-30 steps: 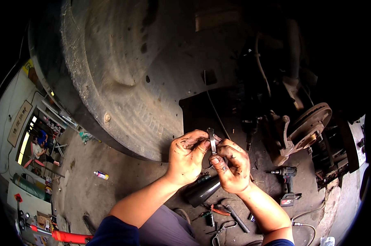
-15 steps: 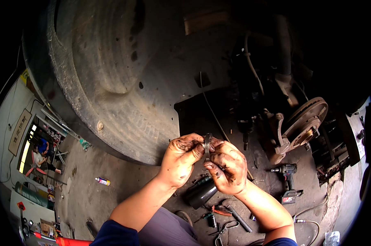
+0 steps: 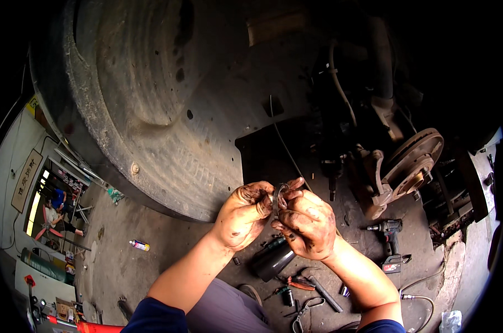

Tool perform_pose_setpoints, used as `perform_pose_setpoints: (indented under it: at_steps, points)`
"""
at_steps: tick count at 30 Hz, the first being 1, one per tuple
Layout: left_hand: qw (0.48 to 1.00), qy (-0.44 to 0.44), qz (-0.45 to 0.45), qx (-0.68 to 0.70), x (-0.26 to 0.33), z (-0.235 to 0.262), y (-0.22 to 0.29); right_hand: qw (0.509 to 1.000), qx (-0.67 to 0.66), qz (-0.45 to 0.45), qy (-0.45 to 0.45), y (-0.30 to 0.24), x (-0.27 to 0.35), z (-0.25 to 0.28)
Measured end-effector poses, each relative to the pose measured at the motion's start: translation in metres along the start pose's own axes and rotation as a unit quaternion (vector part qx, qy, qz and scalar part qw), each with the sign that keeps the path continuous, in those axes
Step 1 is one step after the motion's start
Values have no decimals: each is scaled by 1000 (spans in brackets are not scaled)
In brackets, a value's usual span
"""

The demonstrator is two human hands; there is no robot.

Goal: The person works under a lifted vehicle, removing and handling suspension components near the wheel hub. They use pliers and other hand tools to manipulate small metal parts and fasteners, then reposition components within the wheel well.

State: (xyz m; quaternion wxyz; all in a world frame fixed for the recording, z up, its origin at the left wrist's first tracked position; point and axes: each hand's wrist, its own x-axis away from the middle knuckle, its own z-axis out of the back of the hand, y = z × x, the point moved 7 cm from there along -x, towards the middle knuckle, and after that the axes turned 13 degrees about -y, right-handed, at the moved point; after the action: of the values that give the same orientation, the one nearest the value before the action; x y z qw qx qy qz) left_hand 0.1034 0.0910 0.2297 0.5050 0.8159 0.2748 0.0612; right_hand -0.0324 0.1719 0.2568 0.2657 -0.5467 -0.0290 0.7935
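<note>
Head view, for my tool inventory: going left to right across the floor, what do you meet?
Small spray can → dark cylindrical flask → orange-handled pliers → black cordless drill.

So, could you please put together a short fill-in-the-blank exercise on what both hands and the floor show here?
1. Both greasy hands, left hand and right hand, pinch a small metal ____ between them.
2. The bare brake disc sits to the person's ____.
3. The cordless drill lies on the ____.
4. The spray can lies to the person's ____.

Missing words: clip; right; floor; left
</note>
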Motion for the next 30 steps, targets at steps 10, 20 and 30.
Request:
perform_pose_setpoints:
  at_steps: [10, 20, 30]
  points:
    - [999, 23, -2, 44, -2, -13, 3, 996, 80, 23, -41, 4, 5, -2]
    - [995, 91, -24, -37, 0, -18, 6, 954, 277, 50, -103, 3, 7, -9]
    - [989, 132, -28, -56, 6, -20, 5, 935, 325, 113, -89, 9, 9, -9]
